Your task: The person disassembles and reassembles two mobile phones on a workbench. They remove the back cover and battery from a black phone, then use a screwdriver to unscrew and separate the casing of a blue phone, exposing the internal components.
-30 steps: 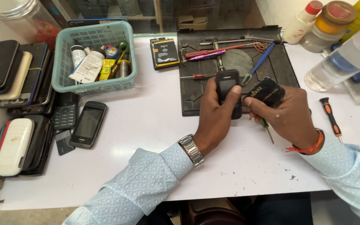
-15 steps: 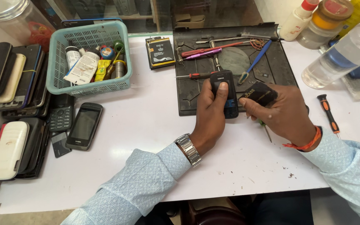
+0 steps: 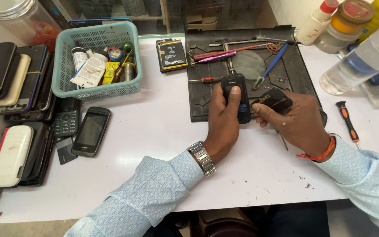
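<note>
My left hand (image 3: 223,123) grips a small black mobile phone (image 3: 237,97) upright over the front edge of a black work mat (image 3: 294,81), thumb resting on its face. Just to its right, my right hand (image 3: 299,125) holds a small black cloth or pouch (image 3: 273,102) between thumb and fingers, close to the phone's side. Both sleeves are light blue. A metal watch sits on my left wrist and a red thread on my right.
A teal basket (image 3: 94,90) of small bottles stands at the back left. Several phones (image 3: 91,131) and cases lie along the left edge. Screwdrivers, tweezers and a battery (image 3: 172,54) lie on and by the mat. An orange-handled screwdriver (image 3: 347,123) and bottles (image 3: 360,59) are at right.
Both hands have stayed together over the mat's front edge. The phone has tilted slightly and my left thumb now lies on its face; the view shifted a little.
</note>
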The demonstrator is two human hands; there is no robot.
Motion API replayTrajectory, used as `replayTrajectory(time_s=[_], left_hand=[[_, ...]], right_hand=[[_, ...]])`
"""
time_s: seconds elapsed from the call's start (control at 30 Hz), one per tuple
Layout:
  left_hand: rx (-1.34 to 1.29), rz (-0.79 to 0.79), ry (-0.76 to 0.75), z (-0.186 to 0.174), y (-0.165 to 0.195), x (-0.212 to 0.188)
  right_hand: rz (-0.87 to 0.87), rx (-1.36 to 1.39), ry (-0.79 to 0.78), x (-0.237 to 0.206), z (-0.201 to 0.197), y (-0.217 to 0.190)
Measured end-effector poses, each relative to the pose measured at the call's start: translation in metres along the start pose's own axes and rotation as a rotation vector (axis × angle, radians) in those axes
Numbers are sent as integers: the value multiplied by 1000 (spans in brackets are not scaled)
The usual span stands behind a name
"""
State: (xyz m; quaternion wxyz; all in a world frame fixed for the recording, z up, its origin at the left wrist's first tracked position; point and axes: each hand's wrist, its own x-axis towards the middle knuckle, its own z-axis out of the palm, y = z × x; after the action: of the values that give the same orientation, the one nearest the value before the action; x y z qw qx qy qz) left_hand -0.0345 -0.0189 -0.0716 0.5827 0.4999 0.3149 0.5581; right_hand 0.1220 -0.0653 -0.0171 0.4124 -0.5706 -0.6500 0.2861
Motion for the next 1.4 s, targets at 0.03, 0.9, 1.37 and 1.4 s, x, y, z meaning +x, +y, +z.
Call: replayTrajectory(time_s=[0.03, 0.9, 1.37, 1.4], left_hand=[[8, 11, 8, -1, 0, 0], [-71, 14, -37, -2, -3, 1], [-169, 40, -137, -1, -6, 0], [-150, 46, -141, -1, -6, 0]], right_hand=[[10, 7, 7, 1, 1, 0], [-44, 33, 177, -12, 22, -3], [-129, 62, 238, -16, 20, 7], [-136, 67, 237, -16, 20, 7]])
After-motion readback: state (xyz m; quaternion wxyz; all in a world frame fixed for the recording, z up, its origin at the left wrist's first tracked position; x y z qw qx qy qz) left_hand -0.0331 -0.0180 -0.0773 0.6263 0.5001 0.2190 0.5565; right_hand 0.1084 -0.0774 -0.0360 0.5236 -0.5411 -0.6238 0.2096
